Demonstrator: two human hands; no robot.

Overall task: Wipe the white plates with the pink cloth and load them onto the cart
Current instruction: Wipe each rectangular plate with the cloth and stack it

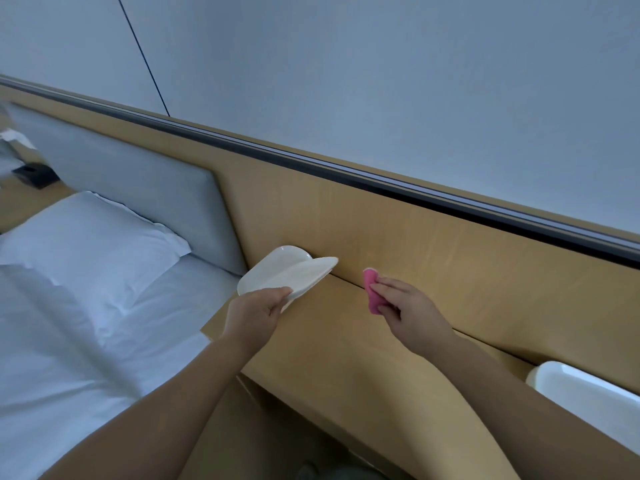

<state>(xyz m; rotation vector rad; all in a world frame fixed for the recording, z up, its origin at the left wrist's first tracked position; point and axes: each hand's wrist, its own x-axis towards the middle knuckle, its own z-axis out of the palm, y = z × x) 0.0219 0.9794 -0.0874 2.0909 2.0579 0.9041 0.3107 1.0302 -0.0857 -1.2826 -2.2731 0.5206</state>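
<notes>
Above the wooden ledge's point(346, 344) left end, the left hand point(254, 315) pinches the near rims of two overlapping white plates point(289, 271), thumb on top and fingers curled beneath, holding them tilted in the air. Over the ledge's middle, apart from the plates, the right hand point(408, 306) grips a bunched pink cloth point(372, 294). Another white dish point(588, 389) shows toward the ledge's right end.

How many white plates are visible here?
3. Two overlap at the left hand: the front plate, gripped, and the rear plate behind it. The third plate is at the right edge, cut off. More may be hidden.
</notes>
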